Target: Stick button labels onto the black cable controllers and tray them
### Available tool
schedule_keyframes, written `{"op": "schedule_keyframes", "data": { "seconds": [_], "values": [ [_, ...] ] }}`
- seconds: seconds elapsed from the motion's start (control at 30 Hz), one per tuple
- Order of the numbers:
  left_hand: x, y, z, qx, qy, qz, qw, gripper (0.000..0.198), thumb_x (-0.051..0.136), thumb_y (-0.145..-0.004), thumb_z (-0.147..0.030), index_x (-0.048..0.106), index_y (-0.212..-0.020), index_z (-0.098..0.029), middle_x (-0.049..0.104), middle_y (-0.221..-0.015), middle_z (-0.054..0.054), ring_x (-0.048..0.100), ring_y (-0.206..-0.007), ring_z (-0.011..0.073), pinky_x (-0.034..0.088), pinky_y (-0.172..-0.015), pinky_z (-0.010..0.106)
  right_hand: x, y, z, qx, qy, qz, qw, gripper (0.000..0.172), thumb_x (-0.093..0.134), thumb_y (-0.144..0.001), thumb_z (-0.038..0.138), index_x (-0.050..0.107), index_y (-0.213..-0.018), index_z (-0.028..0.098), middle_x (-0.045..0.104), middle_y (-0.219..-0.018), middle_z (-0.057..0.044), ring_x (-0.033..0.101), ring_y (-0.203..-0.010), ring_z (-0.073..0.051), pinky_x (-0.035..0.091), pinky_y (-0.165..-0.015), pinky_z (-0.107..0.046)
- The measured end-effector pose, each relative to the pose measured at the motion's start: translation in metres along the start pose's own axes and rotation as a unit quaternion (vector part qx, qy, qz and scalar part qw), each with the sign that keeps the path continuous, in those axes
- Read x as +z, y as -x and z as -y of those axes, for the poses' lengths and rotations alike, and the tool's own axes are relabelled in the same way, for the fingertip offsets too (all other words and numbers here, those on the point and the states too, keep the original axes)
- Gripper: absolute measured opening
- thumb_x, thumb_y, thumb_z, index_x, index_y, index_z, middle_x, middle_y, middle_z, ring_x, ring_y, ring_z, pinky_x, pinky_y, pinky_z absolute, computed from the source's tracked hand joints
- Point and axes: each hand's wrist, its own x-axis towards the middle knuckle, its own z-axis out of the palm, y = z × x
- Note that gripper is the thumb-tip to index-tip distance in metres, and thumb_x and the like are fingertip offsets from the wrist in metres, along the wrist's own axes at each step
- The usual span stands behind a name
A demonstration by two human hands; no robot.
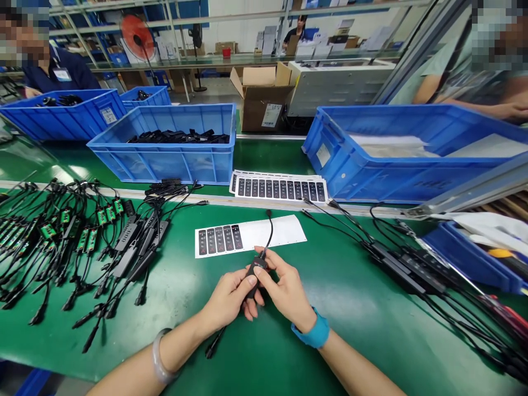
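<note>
Both my hands are closed around a black inline cable controller [256, 268], a small flat box with a cable at each end. My left hand [231, 297] grips its lower part, thumb on top. My right hand [286, 283] pinches the upper part, its thumb pressing on the face. One cable end reaches up over a white sticker sheet [274, 234], which carries several dark button labels on its left half. The other cable end, with a black connector [213, 345], hangs down beside my left wrist. Part of the controller's face is hidden by my thumbs.
More label sheets [280, 188] lie by a blue bin [173, 159] of black parts. Cables with green circuit boards [49, 230] and cased controllers [138, 245] spread leftward. Finished-looking controllers [404, 264] lie right, near another blue bin [371, 179]. People sit across at left and right.
</note>
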Motion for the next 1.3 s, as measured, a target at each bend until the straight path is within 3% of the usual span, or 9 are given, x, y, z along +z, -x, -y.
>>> {"op": "schedule_keyframes", "data": {
  "seconds": [0.1, 0.17, 0.23, 0.33, 0.37, 0.43, 0.53, 0.73, 1.3],
  "values": [
    [-0.006, 0.003, -0.009, 0.033, -0.113, 0.006, 0.993, 0.049, 0.043, -0.093, -0.059, 0.062, -0.092, -0.014, 0.066, -0.074, 0.005, 0.06, -0.056, 0.013, 0.048, -0.053, 0.024, -0.024, -0.01, -0.001, 0.003, 0.056, 0.037, 0.998, 0.043, 0.051, -0.088, 0.034, 0.058, -0.127, 0.017, 0.071, -0.08, -0.004, 0.067, -0.073, -0.02, 0.051, -0.069, -0.032],
    [-0.012, 0.005, -0.014, 0.096, -0.275, -0.044, 0.956, 0.038, 0.048, -0.094, -0.049, 0.066, -0.105, -0.016, 0.068, -0.08, 0.007, 0.064, -0.07, 0.0182, 0.051, -0.066, 0.029, -0.056, -0.017, -0.002, 0.002, 0.168, 0.056, 0.984, 0.039, 0.052, -0.087, 0.032, 0.061, -0.122, 0.018, 0.069, -0.072, -0.003, 0.065, -0.066, -0.021, 0.049, -0.063, -0.032],
    [-0.02, 0.005, -0.017, 0.14, -0.446, -0.131, 0.874, 0.032, 0.06, -0.09, -0.035, 0.065, -0.116, -0.017, 0.069, -0.098, 0.012, 0.064, -0.092, 0.0268, 0.051, -0.083, 0.04, -0.091, -0.02, -0.004, 0.026, 0.356, 0.032, 0.933, 0.032, 0.054, -0.084, 0.027, 0.066, -0.112, 0.016, 0.067, -0.065, -0.005, 0.064, -0.062, -0.025, 0.045, -0.057, -0.033],
    [-0.03, 0.001, -0.014, 0.115, -0.627, -0.216, 0.74, 0.045, 0.064, -0.086, -0.021, 0.057, -0.129, -0.012, 0.057, -0.133, 0.021, 0.051, -0.124, 0.0398, 0.04, -0.102, 0.058, -0.119, -0.024, -0.005, 0.059, 0.593, -0.092, 0.797, 0.026, 0.054, -0.081, 0.018, 0.067, -0.1, 0.006, 0.068, -0.073, -0.019, 0.065, -0.07, -0.034, 0.044, -0.058, -0.038],
    [-0.032, -0.001, -0.012, 0.097, -0.663, -0.219, 0.71, 0.047, 0.063, -0.087, -0.02, 0.054, -0.133, -0.012, 0.053, -0.139, 0.022, 0.047, -0.129, 0.041, 0.037, -0.105, 0.061, -0.117, -0.027, -0.005, 0.039, 0.615, -0.106, 0.781, 0.026, 0.053, -0.082, 0.018, 0.067, -0.1, 0.005, 0.069, -0.081, -0.022, 0.066, -0.076, -0.035, 0.046, -0.062, -0.04],
    [-0.035, -0.004, -0.008, 0.078, -0.704, -0.198, 0.677, 0.047, 0.059, -0.09, -0.02, 0.052, -0.135, -0.012, 0.049, -0.144, 0.02, 0.043, -0.134, 0.0401, 0.036, -0.108, 0.059, -0.097, -0.036, -0.005, -0.034, 0.575, -0.063, 0.815, 0.026, 0.051, -0.086, 0.019, 0.067, -0.105, 0.009, 0.07, -0.097, -0.021, 0.065, -0.09, -0.033, 0.049, -0.074, -0.04],
    [-0.035, -0.006, -0.005, 0.08, -0.728, -0.171, 0.66, 0.043, 0.053, -0.093, -0.019, 0.054, -0.136, -0.015, 0.051, -0.144, 0.016, 0.045, -0.133, 0.0373, 0.039, -0.109, 0.054, -0.045, -0.057, -0.007, -0.099, 0.474, 0.03, 0.875, 0.029, 0.052, -0.09, 0.021, 0.066, -0.114, 0.014, 0.069, -0.109, -0.014, 0.063, -0.102, -0.027, 0.048, -0.089, -0.037],
    [-0.037, -0.009, -0.003, 0.089, -0.741, -0.172, 0.643, 0.043, 0.05, -0.094, -0.017, 0.054, -0.137, -0.018, 0.053, -0.143, 0.013, 0.048, -0.131, 0.0356, 0.042, -0.108, 0.053, 0.02, -0.078, -0.018, -0.102, 0.47, -0.006, 0.877, 0.058, 0.06, -0.087, 0.031, 0.046, -0.137, 0.006, 0.062, -0.12, -0.02, 0.054, -0.109, -0.035, 0.044, -0.09, -0.046],
    [-0.034, -0.012, 0.003, 0.088, -0.747, -0.179, 0.634, 0.044, 0.049, -0.095, -0.017, 0.052, -0.139, -0.02, 0.053, -0.143, 0.013, 0.051, -0.129, 0.0336, 0.045, -0.104, 0.05, 0.023, -0.083, -0.037, -0.13, 0.401, -0.055, 0.905, 0.03, 0.063, -0.084, 0.031, 0.064, -0.11, 0.015, 0.061, -0.108, -0.015, 0.052, -0.1, -0.032, 0.042, -0.083, -0.045]
  ]
}}
